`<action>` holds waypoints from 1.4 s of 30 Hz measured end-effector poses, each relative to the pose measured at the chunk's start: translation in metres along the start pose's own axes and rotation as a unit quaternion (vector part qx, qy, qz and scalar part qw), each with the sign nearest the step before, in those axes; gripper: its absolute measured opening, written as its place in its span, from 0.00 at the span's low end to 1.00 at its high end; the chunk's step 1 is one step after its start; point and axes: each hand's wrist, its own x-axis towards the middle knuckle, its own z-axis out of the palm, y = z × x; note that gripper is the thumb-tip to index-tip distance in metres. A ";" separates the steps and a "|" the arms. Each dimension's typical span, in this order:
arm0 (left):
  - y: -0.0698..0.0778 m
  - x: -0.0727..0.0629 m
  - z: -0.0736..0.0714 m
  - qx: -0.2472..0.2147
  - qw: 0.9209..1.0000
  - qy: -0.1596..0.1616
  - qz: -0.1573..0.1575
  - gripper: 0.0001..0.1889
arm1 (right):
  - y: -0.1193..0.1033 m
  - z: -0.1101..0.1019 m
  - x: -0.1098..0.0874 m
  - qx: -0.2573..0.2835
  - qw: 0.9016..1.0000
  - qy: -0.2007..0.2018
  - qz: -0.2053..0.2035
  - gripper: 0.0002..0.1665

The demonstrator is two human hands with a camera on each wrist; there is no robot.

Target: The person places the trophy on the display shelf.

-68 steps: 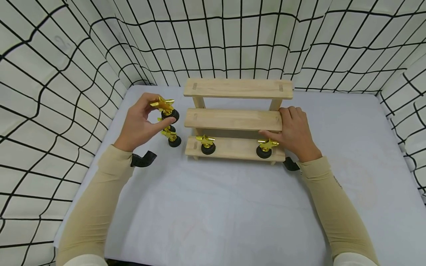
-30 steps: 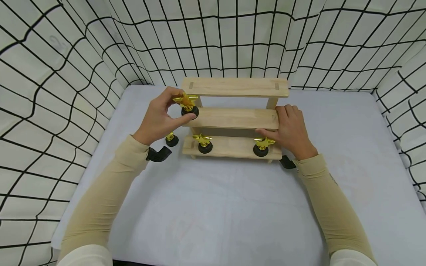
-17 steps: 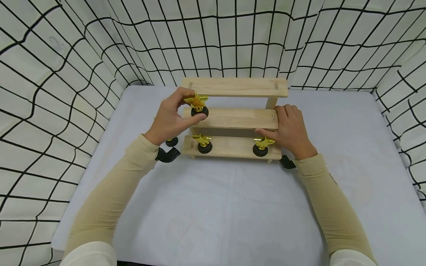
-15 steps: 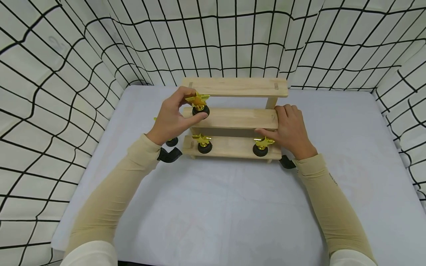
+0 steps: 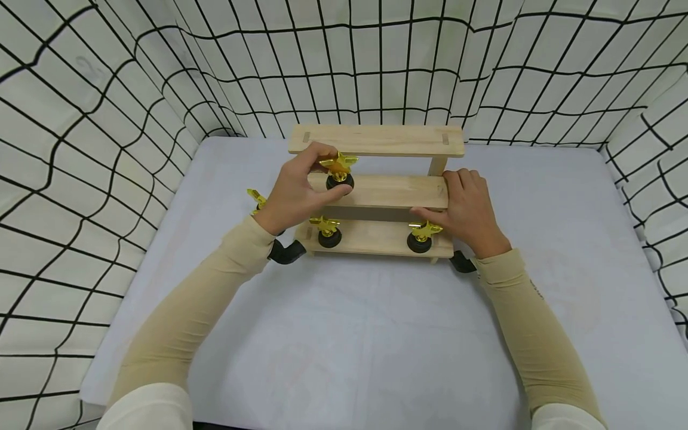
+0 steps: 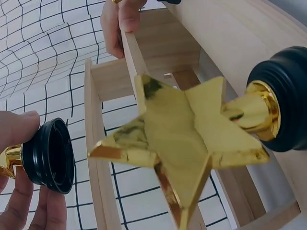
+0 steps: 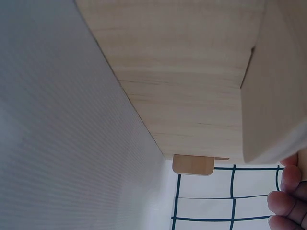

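1. Work at a tabletop (image 5: 365, 340) covered with white cloth. Black wire grid (image 5: 380, 73) encloses its rear, left and right sides, with pale panels behind.
2. Note the wooden shelf (image 5: 398, 191) toward the rear. Its 3 tiers step upward away from you, long sides running left to right.
3. Your left hand (image 5: 298, 191) has its grip clamped on a gold star trophy (image 5: 340, 169), thumb and fingers on opposite sides.
4. The held trophy is over the middle tier, left of centre. Its long axis is near vertical: star up, black base (image 6: 37, 160) down. In your left wrist view the hollow underside shows, apart from the boards.
5. Your right hand (image 5: 473, 212) has its grip clamped on the right end of the middle tier, thumb along the front edge.
6. On the lower tier, 2 more stand upright near opposite ends: the left-end trophy (image 5: 326, 232) and the right-end trophy (image 5: 421, 237). The latter is just beside your right thumb; contact cannot be told.
7. Left of the shelf is a partly hidden trophy (image 5: 256, 199). Your left hand blocks it and the middle tier's left end.
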 end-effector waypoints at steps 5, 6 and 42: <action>0.003 0.005 0.006 -0.001 1.000 -0.006 0.011 0.27 | 0.000 0.001 -0.001 -0.001 1.000 0.001 0.002 0.67; 0.004 0.006 0.007 -0.002 1.000 -0.007 0.012 0.27 | 0.000 0.001 -0.001 -0.001 1.000 0.001 0.002 0.66; 0.027 0.039 0.042 -0.040 0.998 -0.045 0.000 0.28 | -0.001 -0.001 0.000 -0.006 0.999 -0.028 0.021 0.69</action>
